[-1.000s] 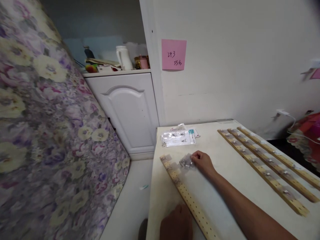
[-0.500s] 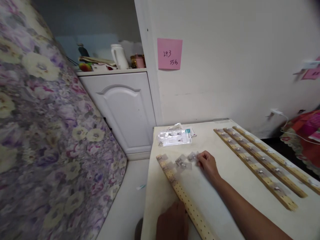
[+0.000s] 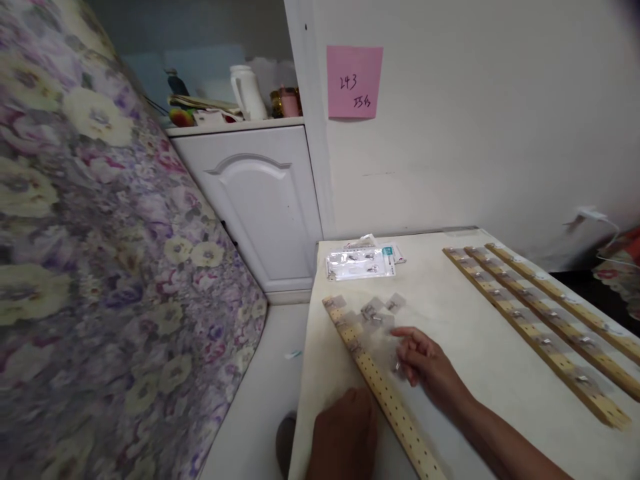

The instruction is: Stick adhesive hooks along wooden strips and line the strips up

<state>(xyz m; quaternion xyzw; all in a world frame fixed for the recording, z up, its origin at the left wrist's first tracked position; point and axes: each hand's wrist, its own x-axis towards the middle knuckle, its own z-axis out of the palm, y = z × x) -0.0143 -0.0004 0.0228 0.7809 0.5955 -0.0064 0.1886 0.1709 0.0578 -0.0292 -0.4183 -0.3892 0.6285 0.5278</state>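
Note:
My right hand (image 3: 423, 363) hovers over the table right of a perforated wooden strip (image 3: 387, 397). Its index finger points out while the other fingers close on a clear adhesive hook (image 3: 396, 365) with a metal glint, partly hidden and blurred. Several more clear adhesive hooks (image 3: 374, 312) lie loose beside the strip's far end. A few are stuck along that end, such as one hook (image 3: 356, 348). In shadow, my left hand (image 3: 345, 423) is curled against the strip's left edge and seems to grip it; the fingertips are hidden.
Three wooden strips bearing clear hooks, one a near strip (image 3: 530, 333), lie on the right of the white table (image 3: 465, 373). Plastic hook packaging (image 3: 360, 264) sits at the back by the wall. A floral curtain (image 3: 125, 267) and white cabinet (image 3: 265, 213) stand left.
My right hand has drawn back from the loose hooks toward me, with a clear hook now in its fingers. The left hand stays by the strip. The view has shifted slightly.

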